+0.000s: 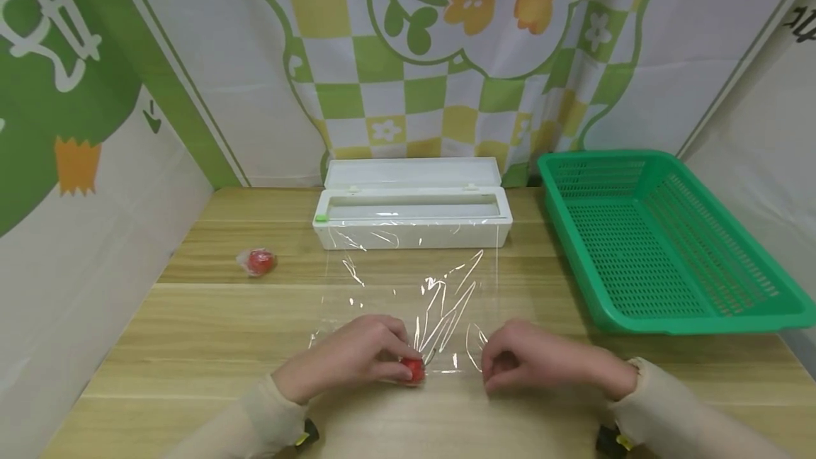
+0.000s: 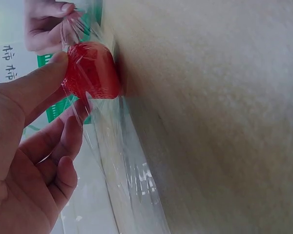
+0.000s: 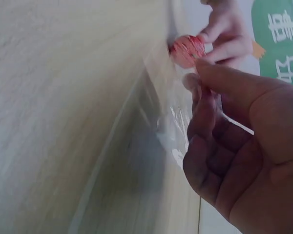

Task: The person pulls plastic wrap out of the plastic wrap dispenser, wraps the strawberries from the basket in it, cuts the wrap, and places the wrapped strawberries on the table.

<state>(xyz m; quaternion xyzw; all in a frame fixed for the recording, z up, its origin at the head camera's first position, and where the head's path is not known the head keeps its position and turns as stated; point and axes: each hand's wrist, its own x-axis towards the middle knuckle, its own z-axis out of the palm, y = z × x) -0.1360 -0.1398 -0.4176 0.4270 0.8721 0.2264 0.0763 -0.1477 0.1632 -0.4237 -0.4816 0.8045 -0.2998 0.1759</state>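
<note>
My left hand (image 1: 363, 358) pinches a red strawberry (image 2: 94, 70) between thumb and fingers, low over the table, with clear plastic wrap drawn around it. To the right, my right hand (image 1: 525, 360) is curled, and its thumb and fingertip pinch the edge of the wrap. The sheet of plastic wrap (image 1: 408, 289) stretches from a white wrap dispenser (image 1: 414, 236) at the back toward both hands, creased and shiny. In the right wrist view, the strawberry (image 3: 188, 50) shows just beyond the right fingertips.
The dispenser's lid (image 1: 413, 173) stands raised against the curtain. A small red thing (image 1: 259, 261) wrapped in plastic lies at the left. On the right sits a green plastic basket (image 1: 580, 261). Printed curtains (image 1: 433, 91) enclose the wooden table (image 1: 191, 346).
</note>
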